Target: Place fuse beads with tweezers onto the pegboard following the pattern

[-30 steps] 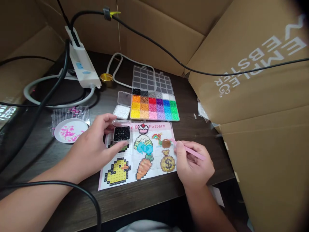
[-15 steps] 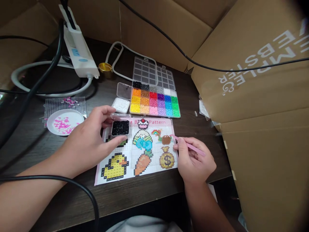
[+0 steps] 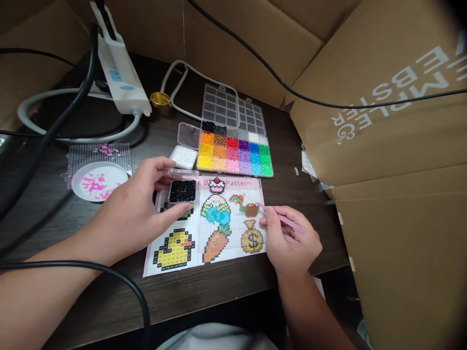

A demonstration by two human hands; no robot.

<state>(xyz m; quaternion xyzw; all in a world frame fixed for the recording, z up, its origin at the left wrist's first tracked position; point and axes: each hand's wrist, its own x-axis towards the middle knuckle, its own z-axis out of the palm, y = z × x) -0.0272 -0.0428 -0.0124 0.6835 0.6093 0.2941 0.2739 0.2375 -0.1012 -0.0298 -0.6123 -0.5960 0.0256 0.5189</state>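
My left hand (image 3: 133, 199) grips a small clear lidded box of black beads (image 3: 183, 191), its lid tipped back, over the upper left of a printed bead pattern sheet (image 3: 197, 253). Thumb and fingers hold the box by its sides. Pink tweezers (image 3: 290, 223) are pinched in my right hand (image 3: 294, 238), with their tips by the brown snail design (image 3: 251, 209) at the sheet's right. Whether the tips hold a bead is too small to tell. A clear pegboard seems to lie over part of the sheet, with blue beads (image 3: 218, 215) on it.
Behind the sheet stand an open sorting case of coloured beads (image 3: 233, 152) and a box of white beads (image 3: 183, 157). To the left are a plate of pink beads (image 3: 98, 195), a pegboard (image 3: 82, 155) and a power strip (image 3: 126, 92). Cardboard walls (image 3: 397, 218) enclose the desk; a black cable (image 3: 124, 277) crosses low.
My right hand and the tweezers have shifted slightly left, the tips staying near the snail design. My left hand still holds the box of black beads in about the same place.
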